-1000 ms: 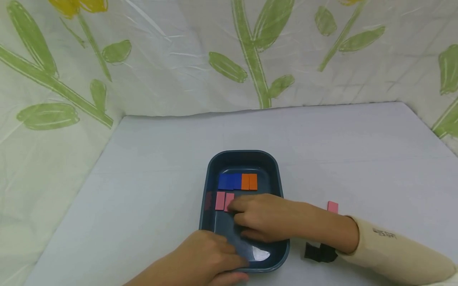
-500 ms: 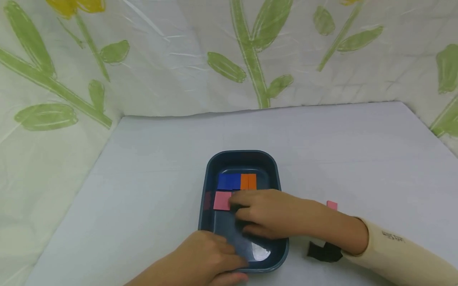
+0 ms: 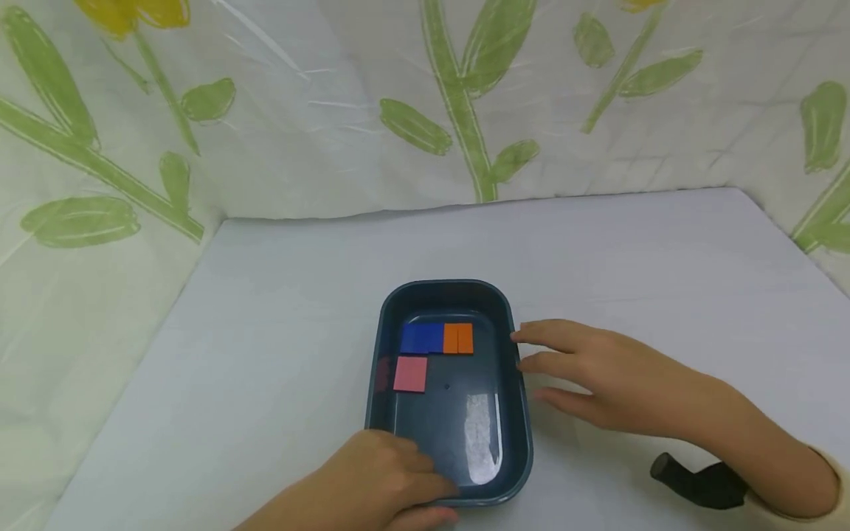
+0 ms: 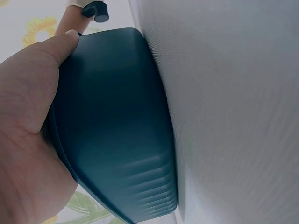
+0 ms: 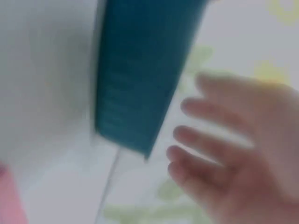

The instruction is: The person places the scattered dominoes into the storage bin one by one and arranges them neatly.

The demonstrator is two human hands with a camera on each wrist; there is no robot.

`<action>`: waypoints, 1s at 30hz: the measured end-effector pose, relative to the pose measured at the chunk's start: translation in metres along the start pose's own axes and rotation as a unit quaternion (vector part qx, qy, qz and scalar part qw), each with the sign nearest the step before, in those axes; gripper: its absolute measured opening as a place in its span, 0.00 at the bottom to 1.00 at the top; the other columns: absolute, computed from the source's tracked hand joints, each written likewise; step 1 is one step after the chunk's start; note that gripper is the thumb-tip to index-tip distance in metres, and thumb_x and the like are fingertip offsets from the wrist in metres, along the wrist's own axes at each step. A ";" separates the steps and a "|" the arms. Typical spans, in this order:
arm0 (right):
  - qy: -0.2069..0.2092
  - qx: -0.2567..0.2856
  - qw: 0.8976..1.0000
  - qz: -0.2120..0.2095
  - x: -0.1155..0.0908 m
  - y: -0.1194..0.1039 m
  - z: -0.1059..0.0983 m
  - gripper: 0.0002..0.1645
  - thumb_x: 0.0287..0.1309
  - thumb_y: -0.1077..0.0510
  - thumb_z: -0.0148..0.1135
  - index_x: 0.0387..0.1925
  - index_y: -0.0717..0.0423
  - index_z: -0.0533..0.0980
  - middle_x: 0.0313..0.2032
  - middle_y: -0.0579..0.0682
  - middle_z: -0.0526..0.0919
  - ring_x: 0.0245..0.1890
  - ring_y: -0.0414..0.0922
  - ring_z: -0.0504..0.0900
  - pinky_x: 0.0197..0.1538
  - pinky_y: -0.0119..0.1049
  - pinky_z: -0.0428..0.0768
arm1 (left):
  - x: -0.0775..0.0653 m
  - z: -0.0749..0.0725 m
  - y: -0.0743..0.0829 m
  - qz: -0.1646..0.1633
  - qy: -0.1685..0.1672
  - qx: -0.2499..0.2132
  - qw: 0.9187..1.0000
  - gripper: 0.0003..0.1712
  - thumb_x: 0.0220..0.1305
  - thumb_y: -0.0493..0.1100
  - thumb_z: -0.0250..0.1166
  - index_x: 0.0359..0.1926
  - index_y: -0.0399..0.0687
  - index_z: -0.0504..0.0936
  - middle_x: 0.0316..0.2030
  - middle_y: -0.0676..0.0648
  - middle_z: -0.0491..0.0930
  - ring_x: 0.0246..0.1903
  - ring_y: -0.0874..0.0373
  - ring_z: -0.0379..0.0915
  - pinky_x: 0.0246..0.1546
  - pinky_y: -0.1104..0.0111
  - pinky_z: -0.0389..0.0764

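A dark blue plastic tray (image 3: 465,457) stands on the white table in the head view. Inside, blue tiles (image 3: 422,338) and two orange tiles (image 3: 458,338) form a row. Pink tiles (image 3: 410,375) lie side by side just below the blue ones. My left hand (image 3: 381,479) grips the tray's near-left rim, its thumb against the outer wall in the left wrist view. Fingers spread and holding nothing, my right hand (image 3: 598,376) hovers by the tray's right rim. Another pink piece (image 5: 10,198) shows at the left edge of the blurred right wrist view; the head view does not show it.
The white table (image 3: 279,310) spreads around the tray. Behind it hangs a pale sheet (image 3: 299,133) printed with green leaves and yellow flowers. A black device (image 3: 700,479) sits at my right wrist.
My right hand has left the pink tiles and moved right, out of the tray, its fingers spreading. The two pink tiles, first slightly apart, now touch. My left hand keeps its grip.
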State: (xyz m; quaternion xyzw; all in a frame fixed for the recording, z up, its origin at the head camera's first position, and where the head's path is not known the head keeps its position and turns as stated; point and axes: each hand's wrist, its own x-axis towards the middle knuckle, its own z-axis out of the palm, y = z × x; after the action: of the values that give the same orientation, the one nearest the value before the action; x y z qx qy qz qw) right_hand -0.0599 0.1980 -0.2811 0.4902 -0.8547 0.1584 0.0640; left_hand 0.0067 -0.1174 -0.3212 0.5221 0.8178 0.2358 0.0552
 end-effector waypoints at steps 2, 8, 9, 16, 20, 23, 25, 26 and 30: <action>-0.002 -0.012 1.000 0.027 -0.010 0.005 -0.004 0.23 0.45 0.57 0.81 0.45 0.47 0.82 0.52 0.48 0.81 0.47 0.44 0.82 0.44 0.38 0.83 | 0.000 0.000 0.000 -0.002 -0.003 -0.002 1.000 0.15 0.75 0.53 0.57 0.41 0.57 0.88 0.25 0.64 0.80 0.24 0.78 0.65 0.32 0.89 0.64; -0.124 -0.020 0.978 0.166 -0.041 0.021 0.000 0.19 0.40 0.59 0.80 0.30 0.44 0.75 0.37 0.40 0.73 0.32 0.38 0.71 0.30 0.32 0.75 | 0.001 -0.001 0.000 -0.006 -0.004 0.003 1.000 0.15 0.75 0.53 0.57 0.40 0.56 0.88 0.24 0.63 0.78 0.24 0.78 0.63 0.31 0.88 0.63; -0.141 -0.022 0.973 0.181 -0.045 0.023 0.003 0.20 0.39 0.59 0.80 0.28 0.44 0.74 0.35 0.40 0.71 0.31 0.38 0.69 0.29 0.31 0.73 | 0.001 -0.001 0.000 -0.006 -0.005 0.003 1.000 0.15 0.75 0.53 0.57 0.40 0.56 0.88 0.24 0.63 0.78 0.24 0.78 0.63 0.31 0.89 0.63; -0.139 -0.054 0.969 0.199 -0.052 0.031 0.018 0.22 0.38 0.59 0.80 0.23 0.44 0.70 0.27 0.39 0.63 0.26 0.38 0.63 0.26 0.31 0.65 | 0.001 0.000 -0.001 -0.005 -0.003 0.004 1.000 0.15 0.75 0.53 0.57 0.41 0.56 0.89 0.24 0.63 0.79 0.24 0.78 0.65 0.32 0.89 0.63; -0.137 -0.050 0.971 0.187 -0.051 0.033 0.018 0.22 0.39 0.61 0.78 0.21 0.44 0.68 0.25 0.38 0.62 0.27 0.38 0.62 0.27 0.31 0.65 | 0.001 0.001 -0.001 -0.005 0.001 0.004 1.000 0.15 0.75 0.54 0.58 0.42 0.57 0.89 0.24 0.63 0.80 0.23 0.78 0.65 0.32 0.88 0.63; -0.131 -0.042 0.976 0.171 -0.049 0.035 0.018 0.22 0.40 0.64 0.77 0.21 0.44 0.69 0.25 0.37 0.62 0.27 0.38 0.62 0.28 0.31 0.66 | 0.000 0.001 -0.001 -0.004 0.001 0.003 1.000 0.15 0.75 0.53 0.58 0.41 0.57 0.89 0.24 0.63 0.79 0.23 0.78 0.64 0.31 0.88 0.63; -0.123 -0.031 0.979 0.160 -0.048 0.036 0.017 0.22 0.40 0.65 0.78 0.23 0.44 0.70 0.25 0.37 0.62 0.27 0.38 0.63 0.28 0.31 0.66 | 0.001 0.001 -0.001 -0.003 0.002 0.003 1.000 0.14 0.75 0.53 0.58 0.41 0.56 0.89 0.23 0.63 0.79 0.23 0.78 0.64 0.31 0.89 0.63; -0.119 -0.023 0.980 0.156 -0.048 0.036 0.016 0.22 0.40 0.65 0.77 0.23 0.44 0.70 0.26 0.37 0.63 0.27 0.37 0.63 0.28 0.31 0.67 | 0.000 0.001 -0.001 -0.002 0.001 0.003 1.000 0.14 0.75 0.53 0.58 0.40 0.56 0.89 0.23 0.63 0.79 0.23 0.78 0.64 0.31 0.89 0.63; -0.104 0.018 0.986 0.133 -0.042 0.034 0.012 0.22 0.42 0.67 0.75 0.25 0.42 0.70 0.29 0.37 0.65 0.27 0.35 0.65 0.29 0.29 0.69 | 0.000 0.001 0.000 -0.002 0.000 0.003 1.000 0.14 0.75 0.53 0.58 0.40 0.56 0.89 0.23 0.63 0.79 0.23 0.78 0.64 0.31 0.89 0.63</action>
State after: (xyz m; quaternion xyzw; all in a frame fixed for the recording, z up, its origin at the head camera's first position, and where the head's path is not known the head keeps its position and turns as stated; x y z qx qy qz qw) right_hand -0.0666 0.2444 -0.3102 0.3874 -0.9111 0.1290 -0.0556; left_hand 0.0067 -0.1169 -0.3218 0.5204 0.8197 0.2329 0.0544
